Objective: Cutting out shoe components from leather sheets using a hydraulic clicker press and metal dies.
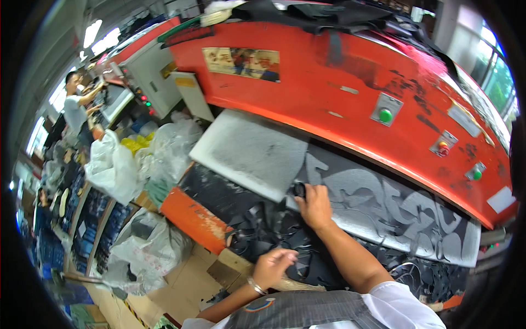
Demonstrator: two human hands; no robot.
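Note:
My right hand (316,207) is closed on a small dark piece (299,189) at the front edge of a pale cutting board (246,148). The piece's exact kind cannot be made out. Right of that hand, a dark sheet (378,192) with curved cut-out shapes lies on the board. My left hand (274,267), wearing a silver bracelet (255,285), is held lower and nearer to me, above a heap of black scraps (274,225). Its fingers are curled together and slightly blurred; what they hold, if anything, is hidden.
A large red press machine (307,77) with green buttons (386,115) and a red knob (442,148) overhangs the board. White plastic bags (148,247) stand on the floor at left, by shelves of dark parts (96,236). Another person (76,107) works at a far-left machine.

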